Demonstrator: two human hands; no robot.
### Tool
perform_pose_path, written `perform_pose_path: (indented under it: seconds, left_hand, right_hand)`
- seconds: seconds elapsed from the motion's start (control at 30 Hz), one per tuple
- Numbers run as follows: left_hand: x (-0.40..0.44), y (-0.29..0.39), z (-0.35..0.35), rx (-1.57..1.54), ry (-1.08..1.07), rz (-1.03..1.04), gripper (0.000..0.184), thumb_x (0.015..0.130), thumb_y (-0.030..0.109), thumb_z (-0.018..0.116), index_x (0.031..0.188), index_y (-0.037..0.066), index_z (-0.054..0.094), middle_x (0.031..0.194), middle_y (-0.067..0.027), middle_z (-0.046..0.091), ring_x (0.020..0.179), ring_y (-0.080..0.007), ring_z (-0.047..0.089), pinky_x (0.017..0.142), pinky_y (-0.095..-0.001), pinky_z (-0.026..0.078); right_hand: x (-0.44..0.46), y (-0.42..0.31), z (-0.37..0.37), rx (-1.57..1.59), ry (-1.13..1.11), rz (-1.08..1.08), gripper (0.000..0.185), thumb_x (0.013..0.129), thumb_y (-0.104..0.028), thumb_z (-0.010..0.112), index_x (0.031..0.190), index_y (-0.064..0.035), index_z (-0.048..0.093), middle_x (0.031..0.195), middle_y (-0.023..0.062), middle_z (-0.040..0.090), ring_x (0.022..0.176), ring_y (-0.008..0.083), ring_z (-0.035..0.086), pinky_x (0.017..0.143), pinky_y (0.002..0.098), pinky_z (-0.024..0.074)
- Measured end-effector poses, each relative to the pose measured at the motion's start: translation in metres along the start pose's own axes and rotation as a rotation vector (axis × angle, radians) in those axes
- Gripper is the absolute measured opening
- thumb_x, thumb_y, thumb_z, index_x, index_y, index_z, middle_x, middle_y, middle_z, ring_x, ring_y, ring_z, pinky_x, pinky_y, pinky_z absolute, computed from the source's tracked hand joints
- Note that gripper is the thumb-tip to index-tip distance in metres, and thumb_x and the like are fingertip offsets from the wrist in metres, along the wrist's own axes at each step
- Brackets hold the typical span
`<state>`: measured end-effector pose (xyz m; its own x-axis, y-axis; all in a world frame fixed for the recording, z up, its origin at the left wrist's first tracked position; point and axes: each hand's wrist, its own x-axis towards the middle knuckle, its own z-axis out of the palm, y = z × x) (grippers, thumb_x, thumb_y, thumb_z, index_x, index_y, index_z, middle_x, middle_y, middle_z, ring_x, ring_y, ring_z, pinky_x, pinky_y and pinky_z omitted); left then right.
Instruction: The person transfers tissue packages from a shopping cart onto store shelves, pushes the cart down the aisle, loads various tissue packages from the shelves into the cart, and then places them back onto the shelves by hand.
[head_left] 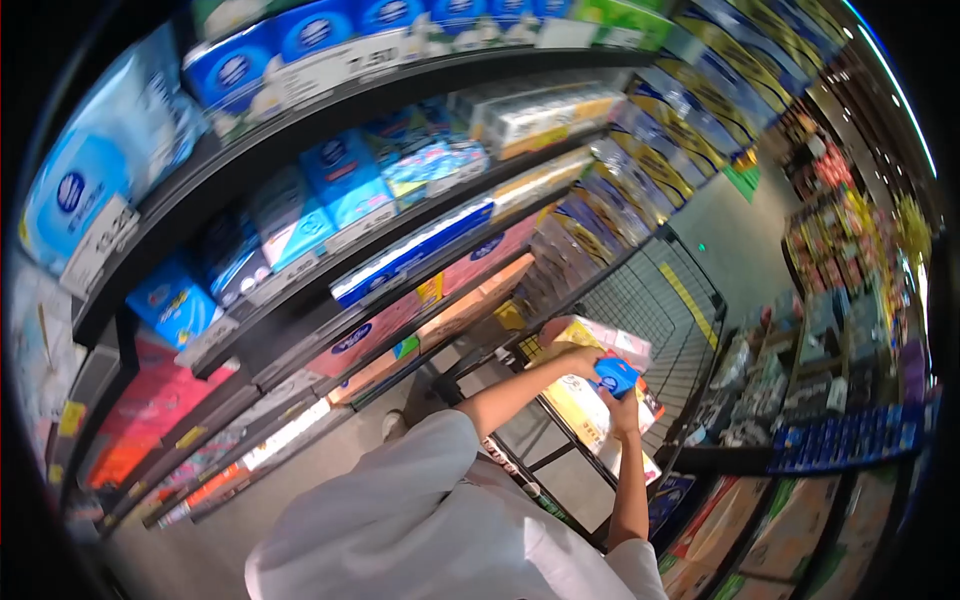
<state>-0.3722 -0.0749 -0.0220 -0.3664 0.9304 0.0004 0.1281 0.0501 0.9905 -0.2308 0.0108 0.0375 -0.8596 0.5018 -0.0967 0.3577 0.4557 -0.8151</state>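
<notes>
Grasped between both hands, a small bright-blue packet (616,376) is held above a black wire-mesh shopping cart (630,296). One side is gripped by the curled fingers of the left hand (583,361), and the near edge is held by the right hand (622,408). Beneath the hands, a yellow-and-white printed package (578,398) is carried in the cart, with a pale pink package (622,344) set just beside it. On the left, the cart is flanked by long black shelf edges (400,72) — stacked tissue packs are borne on them. On the right, a low dark-edged display (725,458) is placed near the cart's side. Room for moving is given by grey floor (745,218) beyond the cart's far end.
</notes>
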Motion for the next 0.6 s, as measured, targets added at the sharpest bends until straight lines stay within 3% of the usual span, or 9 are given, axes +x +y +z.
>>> perform_pose_path:
  seconds: [0.07,0.13,0.17,0.23,0.3,0.37,0.4,0.47,0.6]
  left_hand:
    - [-0.02,0.047,-0.007,0.252,0.101,-0.017,0.053,0.051,0.011,0.066,0.101,0.007,0.049,0.091,-0.0109,0.055,0.084,-0.0221,0.053,0.073,-0.0293,0.042]
    - [-0.024,0.065,-0.01,0.236,0.184,0.021,0.052,0.052,0.012,0.066,0.101,0.007,0.049,0.09,-0.0105,0.055,0.084,-0.0232,0.053,0.072,-0.0302,0.042]
    - [-0.023,0.077,-0.01,0.226,0.239,0.064,0.051,0.052,0.013,0.066,0.1,0.008,0.049,0.09,-0.0101,0.055,0.084,-0.0243,0.053,0.071,-0.0311,0.042]
    - [-0.032,0.134,-0.024,0.245,0.353,0.312,0.038,0.055,0.012,0.061,0.091,0.003,0.05,0.085,-0.0108,0.054,0.079,-0.0267,0.053,0.066,-0.0335,0.042]
    - [-0.045,0.204,-0.043,0.263,0.442,0.507,0.035,0.057,0.013,0.06,0.089,0.003,0.051,0.081,-0.0093,0.053,0.079,-0.0265,0.05,0.068,-0.0338,0.04]
    - [-0.066,0.261,-0.062,0.282,0.622,0.826,0.033,0.058,0.014,0.061,0.087,0.004,0.052,0.078,-0.0073,0.051,0.076,-0.0243,0.047,0.069,-0.0323,0.038]
    - [-0.082,0.284,-0.072,0.284,0.652,0.858,0.033,0.057,0.014,0.062,0.087,0.004,0.052,0.076,-0.0063,0.051,0.074,-0.0232,0.045,0.068,-0.0315,0.038]
    - [-0.119,0.315,-0.093,0.28,0.701,0.915,0.034,0.055,0.013,0.064,0.087,0.005,0.054,0.077,-0.0039,0.051,0.071,-0.0202,0.043,0.065,-0.03,0.037]
    - [-0.199,0.32,-0.134,0.386,0.953,0.909,0.035,0.057,0.014,0.066,0.09,0.009,0.055,0.085,-0.0029,0.054,0.079,-0.0189,0.044,0.069,-0.029,0.038]
  right_hand:
    - [0.004,-0.007,0.004,0.223,-0.028,-0.021,0.035,0.067,-0.007,0.06,0.097,0.0004,0.044,0.082,0.0049,0.052,0.069,0.0121,0.05,0.063,0.0247,0.0417]
    - [-0.01,-0.061,-0.004,0.333,-0.03,0.024,0.038,0.068,-0.007,0.06,0.101,-0.0005,0.043,0.088,0.0036,0.051,0.072,0.0111,0.049,0.064,0.0247,0.0421]
    - [-0.003,-0.044,-0.005,0.474,0.046,0.035,0.039,0.069,-0.008,0.06,0.102,0.0004,0.043,0.092,0.0053,0.05,0.075,0.0123,0.049,0.069,0.0255,0.0413]
    - [0.015,-0.057,-0.027,0.294,0.217,-0.214,0.04,0.069,-0.01,0.061,0.103,0.0009,0.043,0.095,0.0064,0.049,0.079,0.0135,0.048,0.072,0.0261,0.0396]
    - [0.005,-0.143,-0.053,0.208,0.302,-0.377,0.037,0.07,-0.011,0.061,0.1,0.0033,0.046,0.092,0.0076,0.051,0.079,0.0133,0.047,0.073,0.0265,0.0388]
    - [-0.008,-0.209,-0.065,0.336,0.345,-0.478,0.028,0.072,-0.009,0.058,0.095,0.0038,0.046,0.089,0.0076,0.051,0.078,0.0122,0.047,0.072,0.0255,0.0393]
    - [-0.01,-0.231,-0.068,0.377,0.358,-0.527,0.025,0.074,-0.006,0.055,0.094,0.0039,0.045,0.09,0.0089,0.051,0.079,0.0129,0.048,0.072,0.0251,0.0398]
    - [-0.015,-0.263,-0.061,0.527,0.332,-0.633,0.022,0.074,-0.004,0.052,0.094,0.0038,0.045,0.089,0.0097,0.052,0.079,0.0141,0.05,0.073,0.0254,0.0405]
    - [-0.015,-0.323,-0.01,0.408,0.058,-0.751,0.021,0.071,0.0,0.054,0.092,0.0025,0.048,0.087,0.0083,0.054,0.078,0.0123,0.051,0.071,0.0235,0.0409]
